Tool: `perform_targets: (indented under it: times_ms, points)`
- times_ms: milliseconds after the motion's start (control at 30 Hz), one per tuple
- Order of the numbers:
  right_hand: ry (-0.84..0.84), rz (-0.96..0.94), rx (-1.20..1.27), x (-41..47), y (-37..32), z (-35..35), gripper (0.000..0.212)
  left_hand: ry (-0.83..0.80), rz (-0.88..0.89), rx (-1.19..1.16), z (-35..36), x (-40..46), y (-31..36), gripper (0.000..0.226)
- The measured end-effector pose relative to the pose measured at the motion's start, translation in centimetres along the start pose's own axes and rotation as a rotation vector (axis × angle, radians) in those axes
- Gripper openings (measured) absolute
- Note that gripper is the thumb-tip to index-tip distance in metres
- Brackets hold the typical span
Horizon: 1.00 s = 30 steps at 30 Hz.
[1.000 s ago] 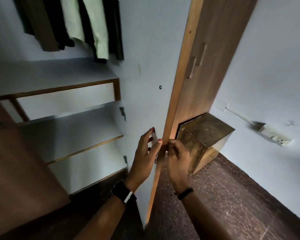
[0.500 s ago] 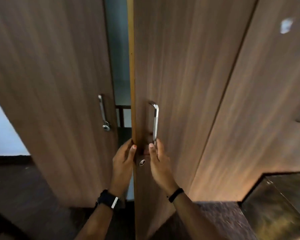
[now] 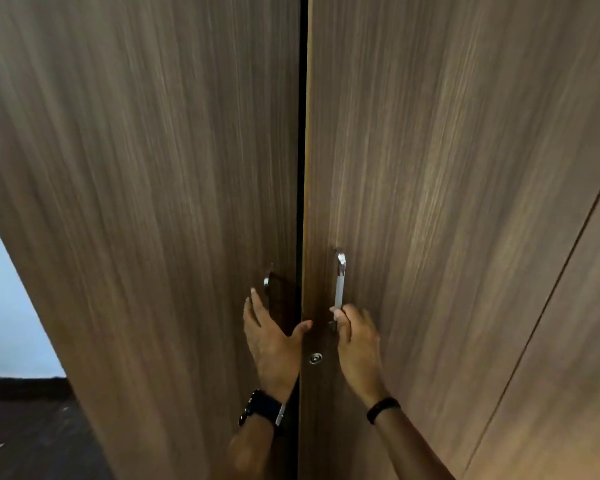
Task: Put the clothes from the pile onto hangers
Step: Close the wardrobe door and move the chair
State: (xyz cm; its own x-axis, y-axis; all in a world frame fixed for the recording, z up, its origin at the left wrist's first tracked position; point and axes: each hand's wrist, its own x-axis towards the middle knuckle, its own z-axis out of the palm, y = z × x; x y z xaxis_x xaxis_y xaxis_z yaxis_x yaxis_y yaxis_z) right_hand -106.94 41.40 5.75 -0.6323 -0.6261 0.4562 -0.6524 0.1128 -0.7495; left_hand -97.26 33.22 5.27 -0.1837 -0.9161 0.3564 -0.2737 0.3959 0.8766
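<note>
Two tall brown wooden wardrobe doors fill the view, the left door [image 3: 153,202] and the right door [image 3: 447,202], with only a thin dark gap between them. My right hand [image 3: 355,337] grips the lower end of the silver handle [image 3: 340,278] on the right door. My left hand [image 3: 274,341] lies flat with spread fingers against the left door, just below its handle [image 3: 266,282], thumb reaching toward the gap. A round keyhole [image 3: 315,358] sits between my hands. The clothes and hangers are hidden behind the doors.
A pale wall [image 3: 4,306] and dark floor [image 3: 25,438] show at the lower left. Another wooden panel [image 3: 568,358] adjoins the right door.
The doors swung in from wide open to nearly shut, hiding the shelves and hanging clothes. My right hand took hold of the right door's handle; my left hand moved onto the left door.
</note>
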Motion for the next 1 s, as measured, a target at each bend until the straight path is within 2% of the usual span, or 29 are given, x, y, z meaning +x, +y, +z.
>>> perform_targets:
  times_ms: [100,200,267,467,1000]
  points:
    - [-0.027,-0.008,0.032,1.9,-0.1,0.7,0.023,-0.011,-0.007,-0.082,0.5,2.4,-0.7,0.094]
    - [-0.039,-0.012,0.035,3.2,-0.4,1.0,0.019,-0.009,0.018,-0.037,0.9,4.0,-1.3,0.069]
    - [-0.036,-0.02,0.027,3.8,-0.4,1.2,0.017,-0.022,-0.002,-0.057,1.3,4.3,-1.6,0.061]
    - [-0.066,-0.067,0.0,4.8,-0.2,0.8,0.013,-0.023,-0.018,-0.134,2.3,4.4,-1.8,0.057]
    - [-0.111,-0.062,-0.074,8.8,0.0,1.9,0.02,-0.019,-0.046,0.036,4.2,7.2,-1.4,0.055]
